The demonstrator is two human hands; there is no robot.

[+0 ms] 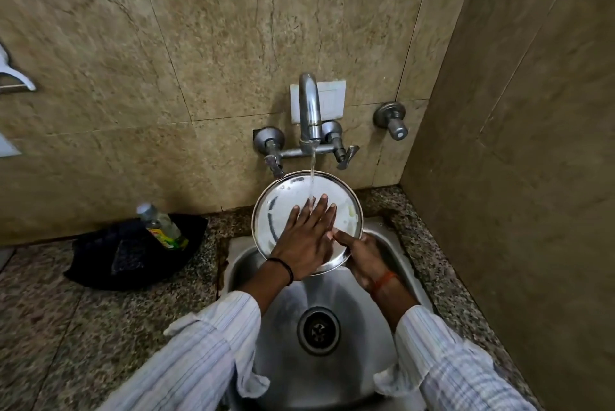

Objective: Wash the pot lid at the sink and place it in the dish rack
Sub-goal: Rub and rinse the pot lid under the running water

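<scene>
A round steel pot lid [283, 204] is held tilted over the back of the steel sink [332, 297], under the running tap [309, 111]. Water falls onto its upper face. My left hand [306, 237] lies flat on the lid's face, fingers spread and pointing up toward the stream. My right hand [361, 256] grips the lid's lower right rim, thumb on top and fingers hidden beneath. No dish rack is in view.
A black tray [100, 261] on the granite counter at the left holds a bottle of dish liquid [163, 227] and a dark scrub pad [128, 254]. A spare valve [392, 121] juts from the wall at the right. A side wall stands close on the right.
</scene>
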